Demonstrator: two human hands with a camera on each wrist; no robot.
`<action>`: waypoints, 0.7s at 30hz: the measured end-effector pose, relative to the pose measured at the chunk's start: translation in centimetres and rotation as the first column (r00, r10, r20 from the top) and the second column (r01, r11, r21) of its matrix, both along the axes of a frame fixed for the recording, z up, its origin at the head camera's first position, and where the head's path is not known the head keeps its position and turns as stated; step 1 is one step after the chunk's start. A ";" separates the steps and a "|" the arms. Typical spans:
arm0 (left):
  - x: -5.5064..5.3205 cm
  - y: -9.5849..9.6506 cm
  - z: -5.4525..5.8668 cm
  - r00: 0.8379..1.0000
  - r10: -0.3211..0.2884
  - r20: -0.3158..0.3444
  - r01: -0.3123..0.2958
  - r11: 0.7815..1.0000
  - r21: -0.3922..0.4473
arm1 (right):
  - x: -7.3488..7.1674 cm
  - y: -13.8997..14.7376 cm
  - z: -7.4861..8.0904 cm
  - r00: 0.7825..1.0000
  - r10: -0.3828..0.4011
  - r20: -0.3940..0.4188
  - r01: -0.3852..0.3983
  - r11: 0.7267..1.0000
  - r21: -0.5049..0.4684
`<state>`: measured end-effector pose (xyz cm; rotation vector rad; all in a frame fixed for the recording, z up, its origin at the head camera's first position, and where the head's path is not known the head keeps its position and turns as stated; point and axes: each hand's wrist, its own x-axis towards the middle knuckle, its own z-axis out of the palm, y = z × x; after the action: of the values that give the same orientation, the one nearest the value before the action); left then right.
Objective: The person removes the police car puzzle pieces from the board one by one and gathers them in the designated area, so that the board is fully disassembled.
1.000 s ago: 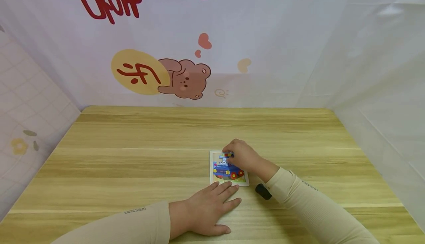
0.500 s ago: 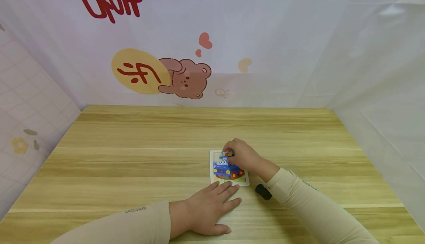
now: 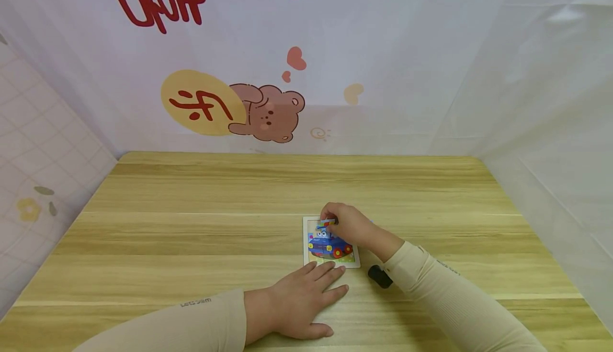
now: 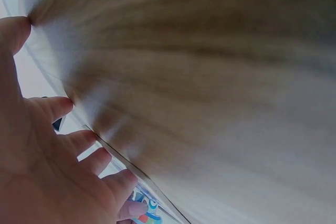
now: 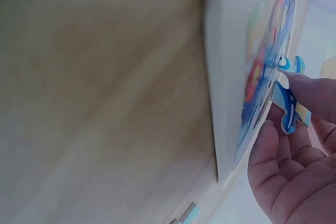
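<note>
A white-framed jigsaw puzzle board [image 3: 306, 237] with a blue cartoon police car lies on the table. My right hand [image 3: 351, 228] is over its far right part, pinching a jigsaw piece [image 5: 287, 109] between thumb and fingers. In the head view this piece looks tilted, with red and yellow on it; the hand covers the rest. My left hand [image 3: 304, 301] lies flat with spread fingers, its fingertips at the board's near edge. In the left wrist view, the left fingers [image 4: 118, 184] reach along the board's rim.
A short black object [image 3: 380, 276] lies on the wooden table [image 3: 191, 235], right of the board and beside the right forearm. A light blue piece [image 5: 190, 213] lies off the board, its far side partly hidden by the right hand in the head view. White printed cloth [image 3: 383, 48] hangs behind.
My right hand has shifted slightly, and the piece in its fingers is tipped up from the board. A bit of blue shows behind that hand now. The left hand stays put.
</note>
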<state>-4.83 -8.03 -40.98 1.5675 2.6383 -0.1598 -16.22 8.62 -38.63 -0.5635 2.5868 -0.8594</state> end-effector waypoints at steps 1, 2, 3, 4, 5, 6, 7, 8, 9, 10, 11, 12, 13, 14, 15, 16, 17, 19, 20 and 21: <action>0.0 0.0 0.0 1.000 0.001 0.000 -0.001 1.000 0.000 | 0.0 0.0 0.0 1.000 0.001 0.006 -0.001 1.000 -0.004; 0.0 0.0 0.0 1.000 0.001 -0.001 -0.001 1.000 0.001 | 0.0 0.0 0.0 1.000 0.004 0.009 -0.004 1.000 -0.008; 0.0 0.0 0.0 1.000 0.002 -0.001 -0.002 1.000 0.002 | 0.0 0.1 0.0 1.000 0.007 0.013 -0.007 1.000 -0.016; 0.0 0.0 0.0 1.000 0.002 -0.001 -0.002 1.000 0.002 | 0.0 0.1 0.0 1.000 0.011 0.015 -0.011 1.000 -0.023; 0.0 0.0 0.0 1.000 0.003 -0.001 -0.003 1.000 0.003 | -0.1 0.2 0.0 1.000 0.015 0.017 -0.015 0.999 -0.032; 0.0 0.0 0.0 1.000 0.003 -0.002 -0.003 1.000 0.004 | -0.1 0.3 0.0 1.000 0.020 0.019 -0.019 0.999 -0.043; 0.0 0.0 0.0 1.000 0.002 -0.003 -0.002 1.000 0.005 | -0.1 0.4 0.0 0.999 0.023 0.023 -0.022 0.998 -0.056; 0.0 0.0 0.1 1.000 0.002 -0.004 -0.002 1.000 0.007 | -0.2 0.5 0.0 0.999 0.026 0.026 -0.024 0.997 -0.072; 0.0 0.0 0.1 1.000 0.003 -0.003 -0.003 1.000 0.007 | -0.3 0.6 0.0 0.999 0.029 0.027 -0.027 0.996 -0.086; 0.0 0.1 0.1 1.000 0.003 -0.003 -0.003 1.000 0.007 | -0.3 0.8 0.0 0.999 0.030 0.027 -0.027 0.995 -0.099; 0.0 0.1 0.1 1.000 0.004 -0.002 -0.004 1.000 0.006 | -0.4 0.9 0.0 0.999 0.028 0.026 -0.025 0.993 -0.115; 0.0 0.1 0.1 1.000 0.005 -0.001 -0.005 1.000 0.006 | -0.5 1.1 0.1 0.999 0.024 0.027 -0.020 0.991 -0.131; 0.0 0.1 0.1 1.000 0.006 0.001 -0.006 1.000 0.006 | -0.6 1.2 0.1 0.999 0.018 0.031 -0.013 0.989 -0.149; 0.0 0.1 0.1 1.000 0.007 0.002 -0.007 1.000 0.005 | -0.7 1.4 0.2 1.000 0.014 0.027 -0.009 0.987 -0.162; 0.0 0.1 0.1 1.000 0.008 0.003 -0.008 1.000 0.005 | -0.8 1.6 0.2 1.000 0.003 0.030 0.002 0.985 -0.174; 0.0 0.1 0.0 1.000 0.009 0.003 -0.009 1.000 0.005 | -1.0 1.8 0.3 0.999 -0.008 0.033 0.014 0.982 -0.187; 0.0 0.1 0.0 1.000 0.010 0.001 -0.010 1.000 0.006 | -1.1 2.0 0.4 0.999 -0.022 0.040 0.029 0.979 -0.200; 0.1 0.2 0.0 1.000 0.013 -0.001 -0.013 1.000 0.008 | -1.2 2.5 0.5 0.998 -0.045 0.052 0.056 0.974 -0.217; 0.1 0.2 0.0 1.000 0.015 -0.003 -0.015 1.000 0.008 | -1.3 2.7 0.6 0.997 -0.057 0.054 0.068 0.973 -0.220; 0.1 0.2 0.0 1.000 0.017 -0.002 -0.017 1.000 0.008 | -1.4 3.0 0.7 0.996 -0.072 0.060 0.084 0.971 -0.226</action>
<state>-4.76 -7.88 -41.02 1.5482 2.6562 -0.1506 -17.58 11.57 -37.98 -0.4967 2.4943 -1.1923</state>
